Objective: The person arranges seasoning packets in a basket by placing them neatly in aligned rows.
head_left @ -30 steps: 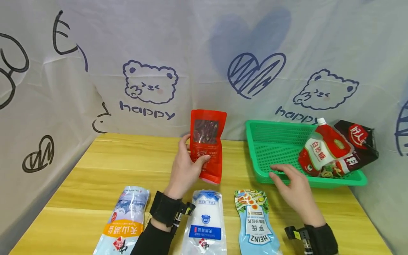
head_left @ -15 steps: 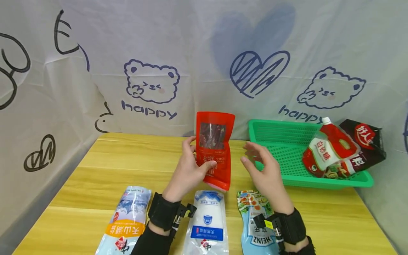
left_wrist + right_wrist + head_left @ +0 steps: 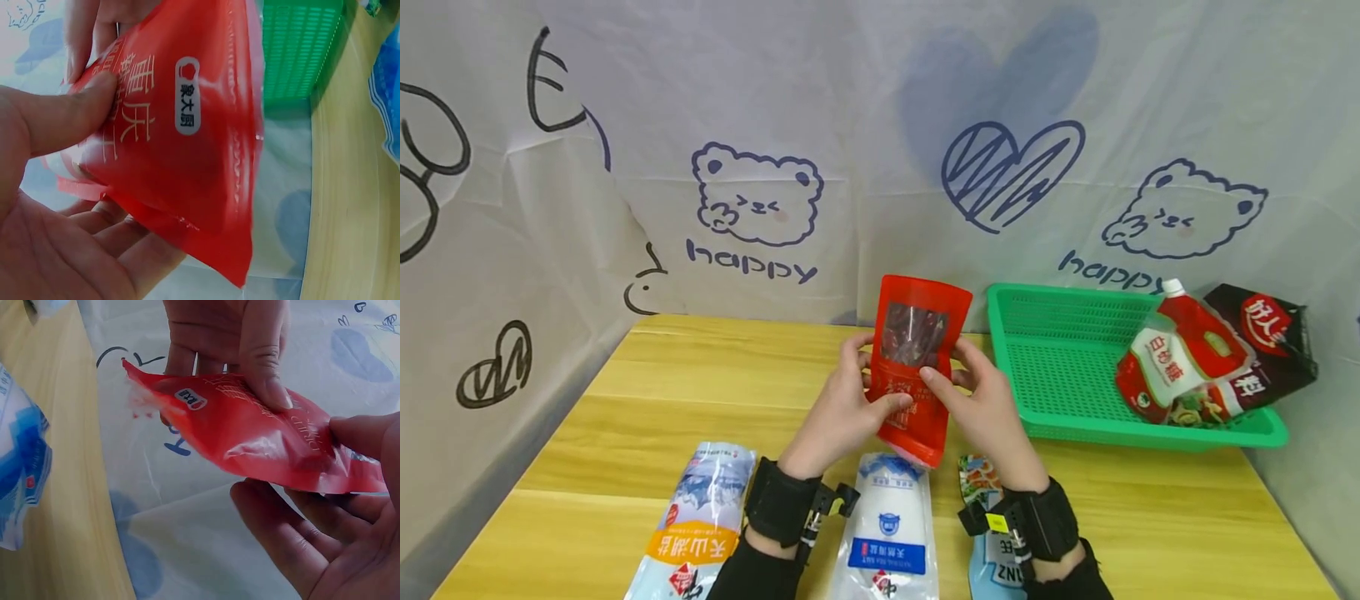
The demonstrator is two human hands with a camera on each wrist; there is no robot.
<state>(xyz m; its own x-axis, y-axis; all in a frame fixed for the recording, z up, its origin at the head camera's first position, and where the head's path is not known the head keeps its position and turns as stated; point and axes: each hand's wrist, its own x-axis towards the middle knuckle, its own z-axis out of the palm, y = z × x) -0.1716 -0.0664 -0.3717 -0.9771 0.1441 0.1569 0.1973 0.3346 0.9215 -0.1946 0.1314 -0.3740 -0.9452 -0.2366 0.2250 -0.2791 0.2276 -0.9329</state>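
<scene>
A red pouch of dried chilies (image 3: 913, 333), with a clear window on its front, is held up above the table in the head view. My left hand (image 3: 842, 408) grips its left side, thumb across the front and fingers behind. On the other side my right hand (image 3: 981, 404) pinches the pouch, its thumb on the front near the window. In the left wrist view the red pouch (image 3: 181, 125) shows its bottom end and white-boxed logo. From the right wrist, the pouch (image 3: 250, 431) lies between both thumbs and the fingers behind.
A green basket (image 3: 1052, 429) at the right holds a red-and-white sugar pouch (image 3: 1172, 358) and a dark seasoning bag (image 3: 1270, 333). Along the front lie a lake salt bag (image 3: 696, 517), a sea salt bag (image 3: 887, 525) and a Heinz pouch (image 3: 992, 558), partly hidden by my right wrist.
My right hand has come left from beside the basket and taken hold of the pouch's right side. The pouch has moved slightly right and down in my left hand, tilting a little.
</scene>
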